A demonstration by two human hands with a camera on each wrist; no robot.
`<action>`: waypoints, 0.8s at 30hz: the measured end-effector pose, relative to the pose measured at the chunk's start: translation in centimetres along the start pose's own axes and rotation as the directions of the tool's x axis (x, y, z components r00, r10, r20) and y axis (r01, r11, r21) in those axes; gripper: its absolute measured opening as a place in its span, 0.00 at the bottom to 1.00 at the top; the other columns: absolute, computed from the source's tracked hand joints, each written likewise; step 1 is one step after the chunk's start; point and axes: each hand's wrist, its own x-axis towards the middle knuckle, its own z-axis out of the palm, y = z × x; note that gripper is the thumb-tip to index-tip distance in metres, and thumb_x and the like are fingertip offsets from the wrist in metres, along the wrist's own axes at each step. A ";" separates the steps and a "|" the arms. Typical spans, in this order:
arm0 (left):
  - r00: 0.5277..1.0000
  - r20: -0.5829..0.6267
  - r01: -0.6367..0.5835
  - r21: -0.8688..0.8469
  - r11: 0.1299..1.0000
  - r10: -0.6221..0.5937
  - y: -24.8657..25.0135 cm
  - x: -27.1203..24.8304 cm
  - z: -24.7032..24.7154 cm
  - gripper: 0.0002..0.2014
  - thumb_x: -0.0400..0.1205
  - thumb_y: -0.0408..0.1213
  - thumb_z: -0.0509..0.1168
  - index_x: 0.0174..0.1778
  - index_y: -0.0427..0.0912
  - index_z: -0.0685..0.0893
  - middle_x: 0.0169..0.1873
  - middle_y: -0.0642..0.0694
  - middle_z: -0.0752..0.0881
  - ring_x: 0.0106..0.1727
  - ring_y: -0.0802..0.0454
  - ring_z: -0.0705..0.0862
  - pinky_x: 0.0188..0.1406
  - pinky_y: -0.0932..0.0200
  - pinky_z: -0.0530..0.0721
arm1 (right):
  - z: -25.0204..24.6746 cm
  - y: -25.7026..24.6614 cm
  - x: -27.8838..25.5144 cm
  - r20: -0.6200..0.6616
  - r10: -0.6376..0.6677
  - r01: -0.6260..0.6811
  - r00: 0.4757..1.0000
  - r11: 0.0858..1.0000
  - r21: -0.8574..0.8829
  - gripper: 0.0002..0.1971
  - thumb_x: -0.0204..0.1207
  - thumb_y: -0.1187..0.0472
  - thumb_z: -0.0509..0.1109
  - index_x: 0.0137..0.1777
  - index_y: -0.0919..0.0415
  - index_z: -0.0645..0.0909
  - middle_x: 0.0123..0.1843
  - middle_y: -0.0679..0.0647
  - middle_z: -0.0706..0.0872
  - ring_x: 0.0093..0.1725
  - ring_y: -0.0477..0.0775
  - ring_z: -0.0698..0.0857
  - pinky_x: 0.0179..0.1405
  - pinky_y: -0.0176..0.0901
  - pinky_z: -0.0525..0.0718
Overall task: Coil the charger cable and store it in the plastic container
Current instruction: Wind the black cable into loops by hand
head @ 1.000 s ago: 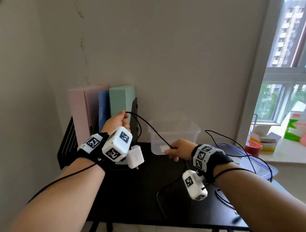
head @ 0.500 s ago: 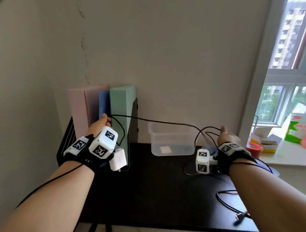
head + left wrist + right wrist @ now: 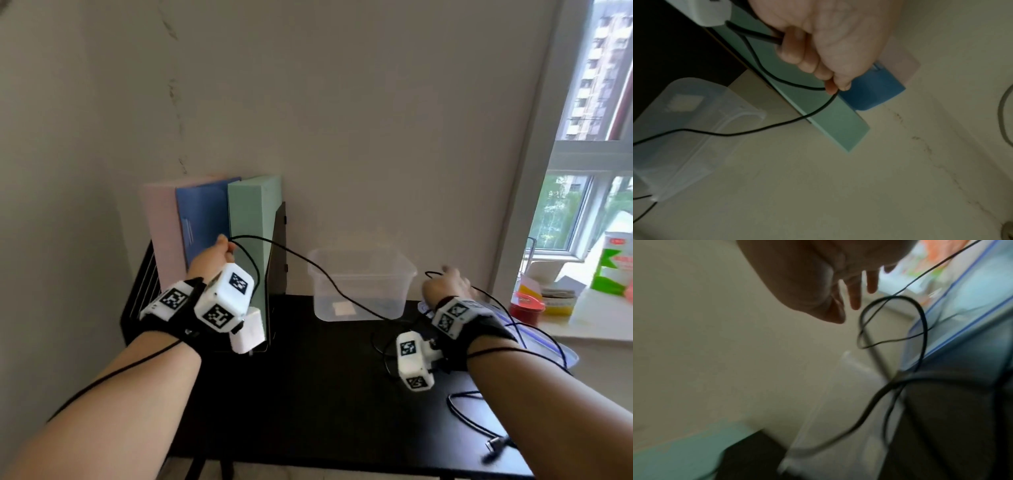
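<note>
A thin black charger cable (image 3: 301,257) runs from my left hand (image 3: 219,251) past the front of the clear plastic container (image 3: 376,291) and down onto the black table (image 3: 308,394). In the left wrist view my left hand (image 3: 830,84) pinches the cable (image 3: 777,125) between thumb and fingers, held up in front of the green block. The white charger adapter (image 3: 248,330) hangs under that wrist. My right hand (image 3: 448,281) hovers right of the container with straight fingers (image 3: 856,300) and holds nothing. A cable loop (image 3: 922,318) hangs just beyond them, apart. The cable's plug end (image 3: 495,445) lies near the front right edge.
Pink, blue and green blocks (image 3: 253,222) stand in a black rack (image 3: 279,246) at the back left. A clear lid with a blue rim (image 3: 555,346) lies right of my right hand. A red jar (image 3: 525,308) and a green-and-white carton (image 3: 615,267) sit on the windowsill.
My right hand drew the cable to the right, away from the container, then let go and opened. The cable, taut half a second ago, now sags past the container. My left hand keeps its hold.
</note>
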 end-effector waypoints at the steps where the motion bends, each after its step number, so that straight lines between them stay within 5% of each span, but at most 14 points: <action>1: 1.000 0.003 0.012 -0.013 1.000 -0.012 -0.1 -0.3 0.7 0.19 0.85 0.51 0.55 0.30 0.47 0.73 0.07 0.56 0.69 0.08 0.61 0.66 0.24 0.63 0.62 | 0.4 -1.4 -1.0 -0.035 -0.130 0.132 0.991 0.988 0.083 0.28 0.77 0.55 0.63 0.78 0.53 0.66 0.78 0.60 0.71 0.76 0.62 0.70 0.75 0.52 0.68; 4: 0.998 0.049 0.042 -0.036 0.998 -0.040 -0.5 -1.2 2.9 0.17 0.85 0.48 0.56 0.32 0.46 0.74 0.08 0.56 0.68 0.08 0.60 0.66 0.14 0.68 0.65 | 2.0 -5.1 -5.5 0.155 -0.534 0.465 0.831 0.820 0.334 0.32 0.79 0.47 0.64 0.81 0.52 0.60 0.79 0.52 0.71 0.77 0.55 0.71 0.77 0.49 0.66; 6: 0.992 0.116 0.068 -0.089 0.994 -0.058 -0.2 -2.0 4.1 0.17 0.86 0.47 0.55 0.33 0.45 0.74 0.08 0.55 0.67 0.08 0.60 0.64 0.10 0.74 0.63 | 3.3 -5.8 -7.4 0.344 -0.629 0.573 0.697 0.777 0.259 0.43 0.74 0.42 0.68 0.84 0.49 0.49 0.82 0.47 0.66 0.80 0.52 0.66 0.82 0.54 0.58; 7: 0.986 0.149 0.092 -0.122 0.988 -0.073 0.1 -2.6 4.7 0.17 0.86 0.46 0.55 0.33 0.45 0.73 0.07 0.55 0.66 0.07 0.60 0.63 0.09 0.75 0.62 | 4.0 -5.7 -7.7 0.390 -0.629 0.611 0.673 0.770 0.186 0.46 0.72 0.42 0.69 0.84 0.46 0.45 0.82 0.46 0.64 0.81 0.51 0.64 0.83 0.57 0.53; 10: 0.968 0.220 0.167 -0.207 0.964 -0.120 0.7 -4.0 5.9 0.17 0.86 0.46 0.54 0.32 0.45 0.71 0.06 0.53 0.65 0.06 0.60 0.62 0.07 0.76 0.59 | 5.4 -5.1 -7.7 0.316 -0.576 0.580 0.754 0.810 0.092 0.44 0.70 0.47 0.71 0.82 0.49 0.51 0.76 0.48 0.72 0.78 0.54 0.69 0.81 0.58 0.56; 12: 0.957 0.246 0.205 -0.212 0.956 -0.151 1.0 -4.7 6.5 0.18 0.86 0.46 0.55 0.30 0.45 0.70 0.06 0.52 0.64 0.06 0.60 0.60 0.06 0.76 0.58 | 5.6 -4.6 -7.4 0.072 -0.527 0.502 0.847 0.836 0.220 0.33 0.70 0.53 0.72 0.75 0.54 0.65 0.63 0.49 0.76 0.70 0.56 0.74 0.73 0.54 0.69; 14: 0.950 0.256 0.230 -0.196 0.953 -0.177 1.1 -5.3 6.9 0.19 0.86 0.46 0.55 0.29 0.45 0.70 0.06 0.52 0.63 0.06 0.60 0.60 0.06 0.76 0.57 | 5.2 -4.5 -7.2 -0.145 -0.477 0.496 0.867 0.796 0.348 0.25 0.69 0.58 0.72 0.66 0.58 0.71 0.55 0.48 0.72 0.63 0.54 0.73 0.65 0.46 0.73; 17: 0.939 0.282 0.251 -0.176 0.952 -0.196 0.8 -5.8 7.3 0.19 0.86 0.46 0.56 0.29 0.44 0.71 0.06 0.52 0.63 0.06 0.60 0.59 0.06 0.76 0.57 | 3.8 -4.7 -6.5 -0.304 -0.387 0.478 0.871 0.813 0.334 0.27 0.67 0.57 0.74 0.64 0.57 0.68 0.57 0.50 0.69 0.65 0.56 0.68 0.64 0.42 0.68; 19: 0.920 0.330 0.286 -0.192 0.939 -0.213 0.6 -6.0 7.5 0.19 0.86 0.47 0.55 0.29 0.44 0.70 0.07 0.53 0.62 0.06 0.60 0.59 0.06 0.76 0.57 | 3.3 -4.4 -5.9 -0.204 -0.407 0.444 0.890 0.877 0.186 0.35 0.65 0.53 0.75 0.71 0.51 0.62 0.68 0.51 0.67 0.73 0.58 0.63 0.73 0.48 0.62; 21: 0.898 0.377 0.329 -0.234 0.915 -0.227 0.5 -6.1 7.8 0.20 0.86 0.47 0.54 0.29 0.45 0.69 0.07 0.53 0.61 0.06 0.60 0.59 0.04 0.74 0.54 | 3.9 -3.6 -4.8 0.072 -0.463 0.465 0.883 0.885 -0.013 0.30 0.68 0.50 0.72 0.70 0.43 0.67 0.70 0.48 0.73 0.73 0.56 0.69 0.76 0.54 0.62; 23: 0.885 0.407 0.359 -0.289 0.887 -0.226 0.4 -6.2 8.1 0.20 0.86 0.47 0.54 0.28 0.45 0.69 0.07 0.52 0.61 0.06 0.59 0.59 0.04 0.70 0.53 | 4.9 -2.8 -4.4 0.291 -0.466 0.474 0.836 0.879 0.046 0.08 0.73 0.55 0.67 0.50 0.41 0.78 0.54 0.45 0.87 0.58 0.52 0.83 0.72 0.56 0.71; 24: 0.882 0.416 0.368 -0.319 0.873 -0.220 0.5 -6.2 8.1 0.20 0.86 0.48 0.54 0.28 0.45 0.70 0.07 0.52 0.61 0.06 0.59 0.59 0.04 0.69 0.53 | 5.2 -2.4 -4.5 0.323 -0.473 0.452 0.820 0.881 0.143 0.07 0.75 0.59 0.65 0.40 0.44 0.79 0.43 0.46 0.89 0.47 0.50 0.85 0.68 0.56 0.76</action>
